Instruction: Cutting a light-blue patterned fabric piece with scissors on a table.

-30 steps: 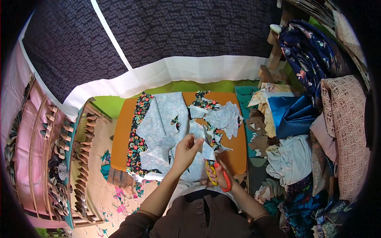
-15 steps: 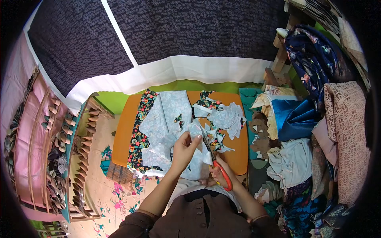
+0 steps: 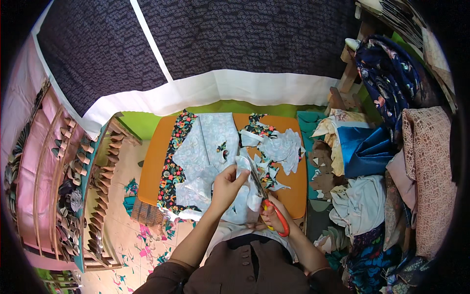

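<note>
My left hand (image 3: pixel 228 187) pinches a small pale fabric piece (image 3: pixel 243 163) between thumb and fingers, above the middle of an orange table (image 3: pixel 153 161). Red-handled scissors (image 3: pixel 279 220) sit in my right hand (image 3: pixel 274 212), their blades pointing up and away along the right side of that piece. Whether the blades are parted is hard to make out. Beneath my hands lies a large pale blue floral cloth (image 3: pixel 218 130), over a black flowered fabric (image 3: pixel 169 171) that shows at its left. To the right rest cut pale scraps (image 3: pixel 284 147), mixed with black flowered ones.
Racks of pointed shoe forms (image 3: pixel 104 196) stand on the left. Folded and crumpled fabrics, among them a shiny blue cloth (image 3: pixel 364 152) and a white one (image 3: pixel 360 203), are heaped at the right. Coloured snippets (image 3: pixel 147 235) litter the floor; a dark patterned curtain (image 3: pixel 254 39) hangs beyond the table.
The pinched fabric piece has shifted slightly beside the scissor blades. Both hands keep nearly the same place and grip, and the whole view has moved a little.
</note>
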Tool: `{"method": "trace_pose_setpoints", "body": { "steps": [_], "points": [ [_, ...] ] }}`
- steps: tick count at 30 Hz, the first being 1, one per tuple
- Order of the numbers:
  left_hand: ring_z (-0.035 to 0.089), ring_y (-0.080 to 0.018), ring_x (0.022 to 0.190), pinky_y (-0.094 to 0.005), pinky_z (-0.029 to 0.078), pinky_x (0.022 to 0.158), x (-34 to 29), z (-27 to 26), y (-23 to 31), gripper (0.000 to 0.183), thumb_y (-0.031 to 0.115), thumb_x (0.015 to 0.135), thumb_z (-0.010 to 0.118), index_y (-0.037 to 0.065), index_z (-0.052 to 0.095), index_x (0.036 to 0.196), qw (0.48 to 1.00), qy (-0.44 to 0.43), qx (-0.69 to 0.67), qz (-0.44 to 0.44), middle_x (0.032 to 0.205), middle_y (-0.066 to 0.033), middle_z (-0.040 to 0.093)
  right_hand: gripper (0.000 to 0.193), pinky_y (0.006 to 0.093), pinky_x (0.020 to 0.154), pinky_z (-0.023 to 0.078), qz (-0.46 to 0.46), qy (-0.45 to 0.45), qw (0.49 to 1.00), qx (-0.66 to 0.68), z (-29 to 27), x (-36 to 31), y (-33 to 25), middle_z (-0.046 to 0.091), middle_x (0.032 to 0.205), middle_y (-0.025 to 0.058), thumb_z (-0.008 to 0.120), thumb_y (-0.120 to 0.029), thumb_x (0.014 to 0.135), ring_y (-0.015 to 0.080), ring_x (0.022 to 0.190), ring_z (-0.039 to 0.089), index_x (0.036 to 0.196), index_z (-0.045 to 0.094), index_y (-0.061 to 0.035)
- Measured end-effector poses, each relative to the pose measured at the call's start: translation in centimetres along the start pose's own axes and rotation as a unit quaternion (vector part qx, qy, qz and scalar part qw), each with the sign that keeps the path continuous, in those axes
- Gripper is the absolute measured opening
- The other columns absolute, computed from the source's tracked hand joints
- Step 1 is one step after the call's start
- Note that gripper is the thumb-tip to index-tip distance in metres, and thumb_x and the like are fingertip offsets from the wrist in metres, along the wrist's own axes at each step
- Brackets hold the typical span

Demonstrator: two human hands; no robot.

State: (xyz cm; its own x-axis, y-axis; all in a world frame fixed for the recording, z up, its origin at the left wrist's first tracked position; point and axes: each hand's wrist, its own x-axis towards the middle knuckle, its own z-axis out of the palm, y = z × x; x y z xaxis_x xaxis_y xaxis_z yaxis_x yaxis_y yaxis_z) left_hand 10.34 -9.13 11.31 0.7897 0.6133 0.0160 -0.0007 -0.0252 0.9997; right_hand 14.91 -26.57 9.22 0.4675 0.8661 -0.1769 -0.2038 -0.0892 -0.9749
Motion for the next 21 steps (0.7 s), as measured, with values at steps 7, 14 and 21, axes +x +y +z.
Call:
{"method": "trace_pose_setpoints", "body": {
  "steps": [7, 14, 21],
  "points": [
    [0.031, -0.0011, 0.05, -0.0184, 0.025, 0.044, 0.1, 0.1, 0.4, 0.019, 0.018, 0.08, 0.058, 0.0, 0.056, 0.074, 0.998, 0.057, -0.038, 0.003, 0.054, 0.0075, 0.04, 0.053, 0.0213, 0.059, 0.039, -0.035, 0.008, 0.999, -0.03, 0.1, 0.6, 0.7, 0.041, 0.074, -0.0002, 0.041, -0.055, 0.081, 0.0091, 0.066, 0.043, 0.094, 0.045, -0.003],
    [0.041, -0.0019, 0.054, -0.0176, 0.031, 0.047, 0.0, -0.8, 1.2, 0.017, 0.016, 0.079, 0.059, 0.0, 0.059, 0.081, 0.999, 0.034, 0.009, -0.037, 0.061, 0.0043, 0.05, 0.066, 0.0148, 0.046, 0.027, -0.064, -0.013, 0.998, 0.0, 1.0, 1.8, 0.4, 0.036, 0.069, -0.0037, 0.045, -0.061, 0.074, 0.0024, 0.054, 0.032, 0.108, 0.038, -0.0047],
    [0.038, -0.0013, 0.048, -0.0177, 0.028, 0.042, 0.2, -1.4, 1.2, 0.018, 0.017, 0.079, 0.059, -0.001, 0.06, 0.078, 0.996, 0.03, -0.036, -0.074, 0.058, 0.0038, 0.05, 0.062, 0.0154, 0.047, 0.028, -0.064, -0.012, 0.997, -0.041, 0.9, 1.7, -0.1, 0.039, 0.068, -0.0038, 0.046, -0.058, 0.076, 0.0027, 0.054, 0.034, 0.106, 0.041, -0.0038]
  ]
}}
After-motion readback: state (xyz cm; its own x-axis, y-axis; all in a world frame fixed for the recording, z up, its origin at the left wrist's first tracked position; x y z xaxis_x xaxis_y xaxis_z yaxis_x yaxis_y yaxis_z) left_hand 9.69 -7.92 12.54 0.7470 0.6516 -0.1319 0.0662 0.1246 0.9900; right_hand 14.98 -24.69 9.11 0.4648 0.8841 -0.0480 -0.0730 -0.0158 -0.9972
